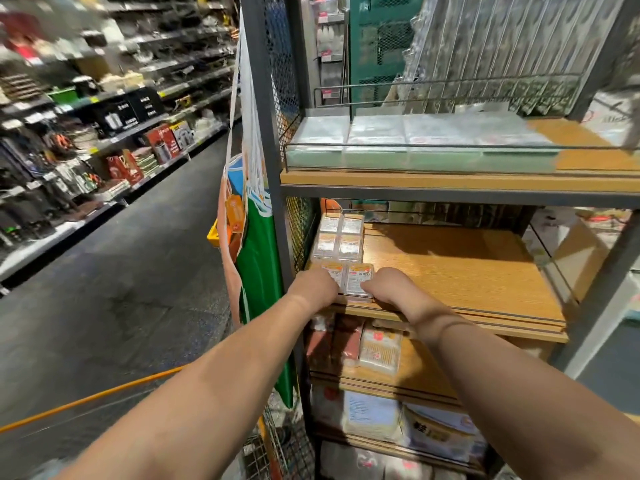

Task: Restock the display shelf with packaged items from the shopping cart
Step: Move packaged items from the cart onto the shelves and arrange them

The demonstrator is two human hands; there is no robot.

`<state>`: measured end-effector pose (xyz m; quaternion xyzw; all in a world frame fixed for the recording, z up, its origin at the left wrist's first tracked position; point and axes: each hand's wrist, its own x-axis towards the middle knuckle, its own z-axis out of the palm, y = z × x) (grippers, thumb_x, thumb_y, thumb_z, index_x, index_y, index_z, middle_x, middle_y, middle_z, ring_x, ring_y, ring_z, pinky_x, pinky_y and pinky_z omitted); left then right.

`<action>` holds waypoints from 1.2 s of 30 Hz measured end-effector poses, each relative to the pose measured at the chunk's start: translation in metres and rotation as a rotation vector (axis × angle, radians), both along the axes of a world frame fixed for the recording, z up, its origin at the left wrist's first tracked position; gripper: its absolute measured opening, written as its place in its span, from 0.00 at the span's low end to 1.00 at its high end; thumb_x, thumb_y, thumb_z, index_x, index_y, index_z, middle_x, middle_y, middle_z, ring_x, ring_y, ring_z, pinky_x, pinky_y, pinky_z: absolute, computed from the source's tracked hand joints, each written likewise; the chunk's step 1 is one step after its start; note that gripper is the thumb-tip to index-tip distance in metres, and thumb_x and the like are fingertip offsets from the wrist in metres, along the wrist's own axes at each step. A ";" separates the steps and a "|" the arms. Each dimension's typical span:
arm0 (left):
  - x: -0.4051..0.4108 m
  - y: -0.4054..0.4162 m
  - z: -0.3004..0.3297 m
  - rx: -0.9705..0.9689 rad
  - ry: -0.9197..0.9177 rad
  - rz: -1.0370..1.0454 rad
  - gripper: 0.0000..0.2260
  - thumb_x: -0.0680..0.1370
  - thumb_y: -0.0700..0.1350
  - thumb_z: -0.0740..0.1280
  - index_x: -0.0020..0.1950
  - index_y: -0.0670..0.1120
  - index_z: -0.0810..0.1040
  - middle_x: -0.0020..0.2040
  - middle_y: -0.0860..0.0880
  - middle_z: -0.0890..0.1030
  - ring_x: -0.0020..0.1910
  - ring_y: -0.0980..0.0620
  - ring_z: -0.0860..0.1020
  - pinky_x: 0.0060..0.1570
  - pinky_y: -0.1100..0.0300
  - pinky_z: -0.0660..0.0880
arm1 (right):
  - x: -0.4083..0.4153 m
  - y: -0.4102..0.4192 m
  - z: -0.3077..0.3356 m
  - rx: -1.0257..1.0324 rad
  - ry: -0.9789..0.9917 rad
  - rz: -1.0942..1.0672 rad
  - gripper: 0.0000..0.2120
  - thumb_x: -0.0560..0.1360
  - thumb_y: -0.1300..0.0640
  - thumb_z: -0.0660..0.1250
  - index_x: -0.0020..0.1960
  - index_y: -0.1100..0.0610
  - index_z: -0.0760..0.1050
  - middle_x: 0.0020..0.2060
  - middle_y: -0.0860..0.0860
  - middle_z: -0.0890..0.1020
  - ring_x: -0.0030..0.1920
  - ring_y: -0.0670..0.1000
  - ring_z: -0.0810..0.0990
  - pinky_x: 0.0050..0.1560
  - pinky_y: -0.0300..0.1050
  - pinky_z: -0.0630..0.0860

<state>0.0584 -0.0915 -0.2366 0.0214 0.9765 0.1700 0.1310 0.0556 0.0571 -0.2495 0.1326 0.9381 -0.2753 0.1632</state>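
Observation:
Both my hands reach onto the middle wooden shelf (467, 271) of the display rack. My left hand (317, 287) and my right hand (391, 285) each grip a side of a pair of clear packs with orange and white labels (351, 277) at the shelf's front left corner. Behind them lie two more rows of the same packs (339, 237), reaching back along the left mesh side. My fingers are hidden under and around the packs. The shopping cart's orange rim (104, 393) and wire basket (273, 441) show at the lower left.
Flat clear-wrapped packs (398, 140) fill the upper shelf behind a wire rail. Lower shelves hold bagged goods (379, 348) and boxes (436, 431). A green and white bag (252, 237) hangs on the rack's left post. An aisle floor (121, 289) and stocked shelving (86, 133) lie left.

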 end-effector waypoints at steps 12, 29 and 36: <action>0.002 -0.016 -0.039 -0.115 0.186 -0.080 0.18 0.84 0.48 0.53 0.65 0.42 0.75 0.63 0.42 0.73 0.63 0.41 0.68 0.61 0.49 0.68 | -0.009 -0.018 -0.009 0.070 0.032 0.129 0.11 0.79 0.54 0.60 0.46 0.60 0.76 0.49 0.58 0.80 0.46 0.57 0.76 0.43 0.43 0.69; -0.001 -0.030 -0.040 -0.076 0.153 -0.172 0.18 0.84 0.48 0.51 0.65 0.42 0.74 0.62 0.43 0.73 0.62 0.40 0.69 0.59 0.48 0.68 | -0.010 -0.027 -0.012 0.100 0.090 0.087 0.16 0.78 0.47 0.60 0.38 0.56 0.74 0.35 0.52 0.78 0.37 0.52 0.77 0.37 0.45 0.71; 0.041 -0.063 -0.032 0.315 0.288 -0.231 0.17 0.83 0.47 0.57 0.67 0.41 0.74 0.70 0.45 0.72 0.71 0.47 0.68 0.69 0.57 0.64 | 0.029 -0.059 -0.012 -0.028 0.551 -0.083 0.21 0.79 0.45 0.60 0.68 0.55 0.71 0.63 0.54 0.72 0.65 0.56 0.69 0.65 0.52 0.67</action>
